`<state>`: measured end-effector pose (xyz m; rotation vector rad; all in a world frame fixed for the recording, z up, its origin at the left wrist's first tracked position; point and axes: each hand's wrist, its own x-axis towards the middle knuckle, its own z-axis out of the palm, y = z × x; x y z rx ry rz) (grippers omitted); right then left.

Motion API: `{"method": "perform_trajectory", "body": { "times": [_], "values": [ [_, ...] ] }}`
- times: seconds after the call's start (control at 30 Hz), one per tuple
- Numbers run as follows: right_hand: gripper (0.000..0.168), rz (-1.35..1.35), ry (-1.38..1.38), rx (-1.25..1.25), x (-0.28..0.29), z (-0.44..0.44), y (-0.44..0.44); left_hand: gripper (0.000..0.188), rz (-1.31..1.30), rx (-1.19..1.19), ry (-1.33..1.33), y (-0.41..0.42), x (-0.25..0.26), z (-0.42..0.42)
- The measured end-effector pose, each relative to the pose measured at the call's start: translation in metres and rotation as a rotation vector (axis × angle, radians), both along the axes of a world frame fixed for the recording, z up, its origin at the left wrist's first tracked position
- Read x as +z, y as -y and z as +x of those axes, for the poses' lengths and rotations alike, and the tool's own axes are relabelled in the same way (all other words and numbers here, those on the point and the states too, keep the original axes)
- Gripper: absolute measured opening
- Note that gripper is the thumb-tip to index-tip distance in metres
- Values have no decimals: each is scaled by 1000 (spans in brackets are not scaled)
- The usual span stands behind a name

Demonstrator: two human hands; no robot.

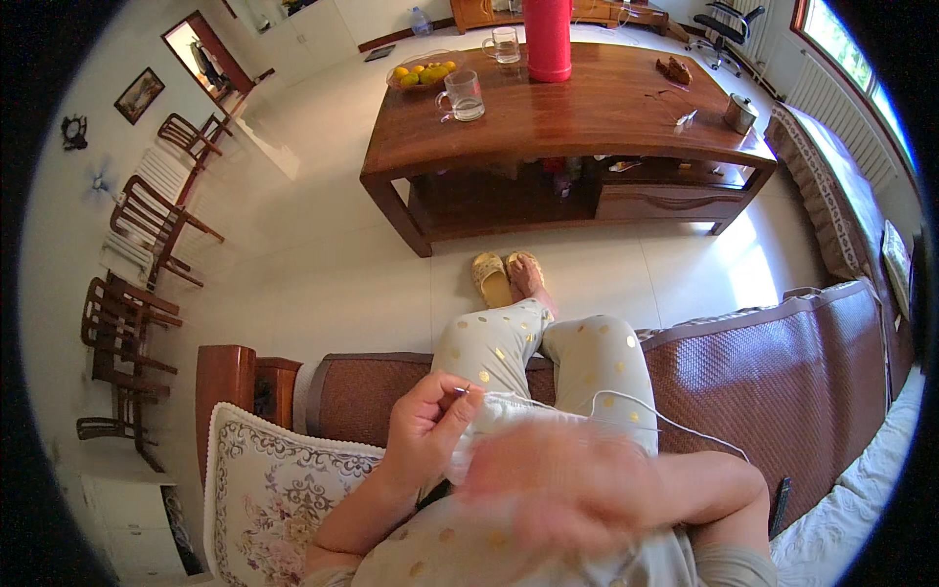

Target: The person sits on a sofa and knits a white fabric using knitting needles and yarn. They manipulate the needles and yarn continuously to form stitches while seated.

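My left hand [429,425] pinches a knitting needle, its metal tip showing between thumb and forefinger, at the edge of a piece of white knitting [506,420]. The knitting lies over my lap, partly hidden by my hands. Heavily blurred by motion, my right hand [557,477] is in front of the knitting, and its grip cannot be made out. White yarn [664,417] loops up from the work and runs right over my thigh toward my right forearm. My dotted trousers [477,341] are beneath.
A woven mat [763,367] covers the sofa; a floral cushion [282,499] rests at my left. Ahead stands a wooden coffee table [609,110] with glass mugs [466,99], a fruit bowl [422,77], a red cylinder [548,44] and a metal pot [741,114]. One yellow slipper [491,279] lies unworn.
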<state>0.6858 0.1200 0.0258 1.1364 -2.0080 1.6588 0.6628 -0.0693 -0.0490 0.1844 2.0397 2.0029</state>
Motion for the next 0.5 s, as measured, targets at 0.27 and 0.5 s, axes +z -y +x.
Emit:
{"method": "perform_trajectory", "body": {
  "times": [0.27, 0.5],
  "values": [
    [18, 214, 616, -201, -85, -7, -8, 10, -36, -27, 9, 2, -5, 1],
    [16, 228, 708, -176, -87, -16, -11, 14, 184, -92, 240, 3, -4, 0]
  ]
}}
